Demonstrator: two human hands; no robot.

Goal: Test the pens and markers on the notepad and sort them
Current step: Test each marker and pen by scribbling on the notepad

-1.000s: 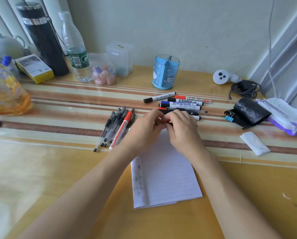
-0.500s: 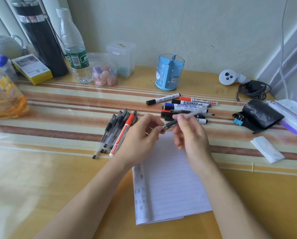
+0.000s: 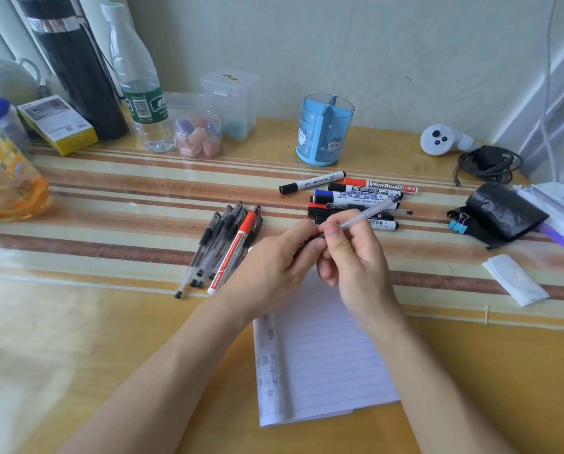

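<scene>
My right hand grips a clear gel pen above the top of the lined notepad, the barrel pointing up and to the right. The fingers of my left hand pinch the pen's dark lower end; whether a cap sits there is hidden. A row of gel pens with one red marker lies left of my hands. A pile of whiteboard markers lies behind them.
A blue divided pen holder stands behind the markers. Bottles, a black flask and small boxes line the back left. A black pouch with a blue binder clip, a folded tissue and a coiled cable sit on the right.
The hands came apart slightly and then back together on the pen. The pen has swung from level between the hands to tilted, its far end up and to the right.
</scene>
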